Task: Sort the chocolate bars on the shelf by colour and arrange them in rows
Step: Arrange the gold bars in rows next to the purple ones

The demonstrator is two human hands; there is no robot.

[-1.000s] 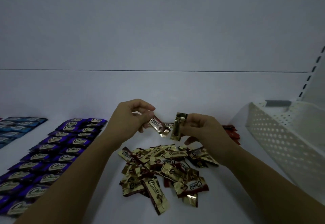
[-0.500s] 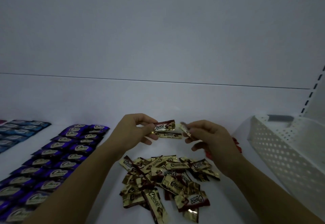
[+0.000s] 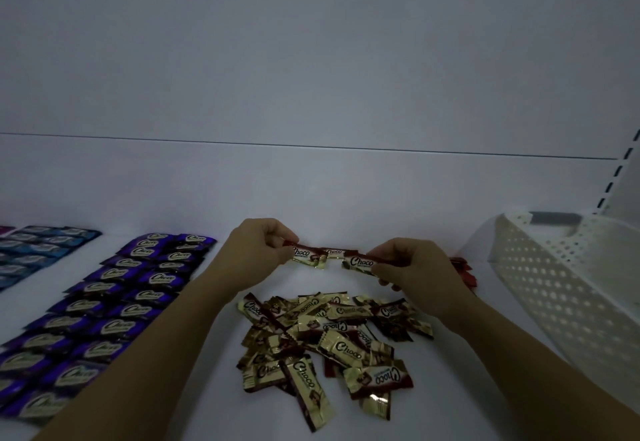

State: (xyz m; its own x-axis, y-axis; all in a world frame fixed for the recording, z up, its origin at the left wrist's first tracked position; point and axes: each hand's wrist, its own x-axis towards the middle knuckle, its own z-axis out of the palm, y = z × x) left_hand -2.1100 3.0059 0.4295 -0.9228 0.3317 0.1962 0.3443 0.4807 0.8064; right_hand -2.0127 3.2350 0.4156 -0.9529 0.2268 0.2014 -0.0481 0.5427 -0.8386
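A loose pile of gold-and-brown chocolate bars (image 3: 325,336) lies on the white shelf (image 3: 207,198) in front of me. Above it, my left hand (image 3: 258,250) pinches a gold-and-brown bar (image 3: 306,256) by its left end. My right hand (image 3: 412,264) pinches another such bar (image 3: 360,263) by its right end. A third bar (image 3: 334,252) shows between them; which hand holds it I cannot tell. Purple bars (image 3: 114,302) lie in rows on the left, blue bars (image 3: 38,250) further left. Red bars (image 3: 462,272) peek out behind my right hand.
A white perforated plastic basket (image 3: 568,295) stands tilted at the right, close to my right forearm. The shelf's back panel (image 3: 311,60) rises behind. A slotted shelf upright (image 3: 620,170) runs at the far right.
The right hand's bar has turned from upright to flat and moved beside the left hand's bar. Both hands now hold their bars level, end to end, above the pile.
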